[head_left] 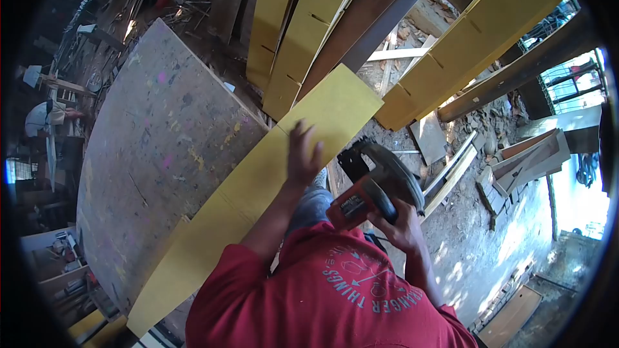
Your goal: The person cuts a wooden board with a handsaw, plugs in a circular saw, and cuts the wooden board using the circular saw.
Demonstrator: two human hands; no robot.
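My right hand [403, 227] is wrapped round the handle of a red and black circular saw [361, 201], held in front of my body just off the board's near edge. My left hand [304, 156] has its fingers apart over a long yellow board [203, 238]; I cannot tell whether it touches the surface. Faint lines cross the board near its middle. The board lies along the near edge of a paint-spotted worktable [161, 116], and its far end sticks out past the table's corner.
Several yellow boards with short dark slots [467, 32] lean beyond the table, beside a dark brown panel [364, 22]. Offcuts [532, 161] and wood strips [451, 174] litter the floor on the right. Another person [51, 116] is at the far left.
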